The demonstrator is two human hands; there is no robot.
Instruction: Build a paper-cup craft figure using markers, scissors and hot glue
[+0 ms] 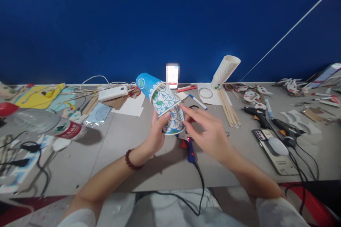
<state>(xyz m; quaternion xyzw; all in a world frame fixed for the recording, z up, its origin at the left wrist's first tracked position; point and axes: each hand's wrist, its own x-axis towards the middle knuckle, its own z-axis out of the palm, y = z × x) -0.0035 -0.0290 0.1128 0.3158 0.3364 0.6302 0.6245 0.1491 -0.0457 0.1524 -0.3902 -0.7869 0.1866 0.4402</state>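
Observation:
My left hand (156, 131) is wrapped round a fish made of paper cups joined end to end, held up above the table and tilted. Its blue cup (147, 83) with a green and white eye points to the upper left. The patterned cups (165, 100) below carry blue scale lines and green patches. With thumb and fingers, my right hand (205, 127) pinches a small patterned paper flap (181, 113) at the fish's right side. Just below the fish lies a blue hot glue gun (190, 150) with an orange trigger, partly hidden by the cups.
A stack of white paper cups (226, 72) leans at the back right, near wooden sticks (229, 108). Black glue guns (257, 116) and a phone (274, 152) lie right. A plastic bottle (48, 122) and a power strip (29, 165) are left. Cables cross the front edge.

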